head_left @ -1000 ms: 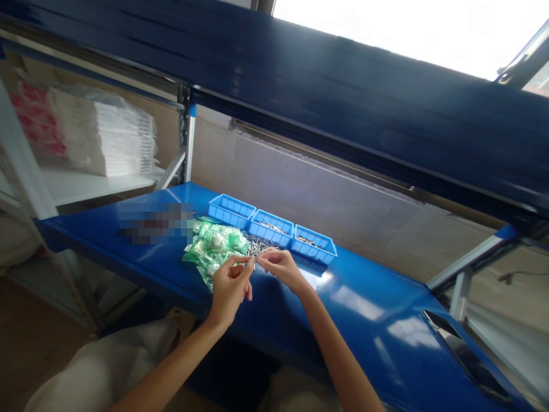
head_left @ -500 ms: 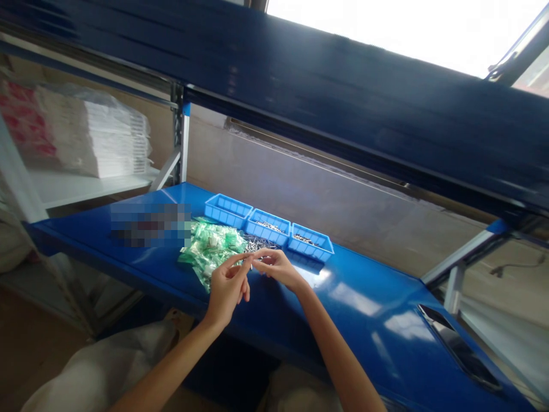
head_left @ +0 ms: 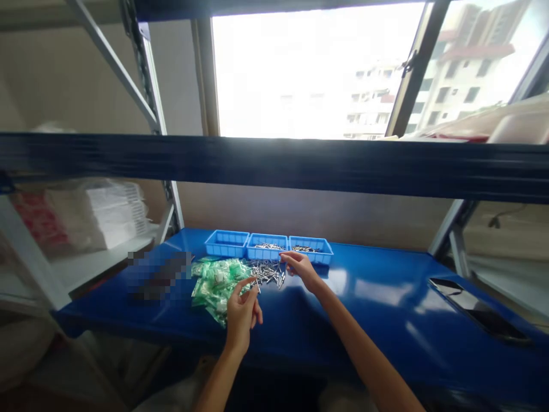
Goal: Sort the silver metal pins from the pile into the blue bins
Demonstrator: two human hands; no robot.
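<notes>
My left hand [head_left: 243, 313] is closed in a pinch, with a thin silver metal pin [head_left: 258, 286] sticking out at its fingertips. It is in front of the green plastic packets [head_left: 218, 280]. Further to the right, my right hand [head_left: 301, 268] reaches over the edge of a loose pile of metal pins [head_left: 265, 271], thumb and forefinger pinched close to the front of the blue bins. What lies between those fingertips is too small to make out. The middle blue bin [head_left: 268, 240] and the right blue bin [head_left: 312, 240] both contain small metal pieces.
A left blue bin [head_left: 227, 245] shows no pieces inside. On the blue table [head_left: 364, 332], a dark phone-like slab [head_left: 478, 309] lies at the right. A blue shelf beam [head_left: 274, 163] crosses above the bins. Wrapped white stacks [head_left: 115, 214] sit on a shelf at left.
My hands were together at the fingertips and are now apart, the right one moved towards the bins. The pile of pins shows more. My view has tilted up and levelled.
</notes>
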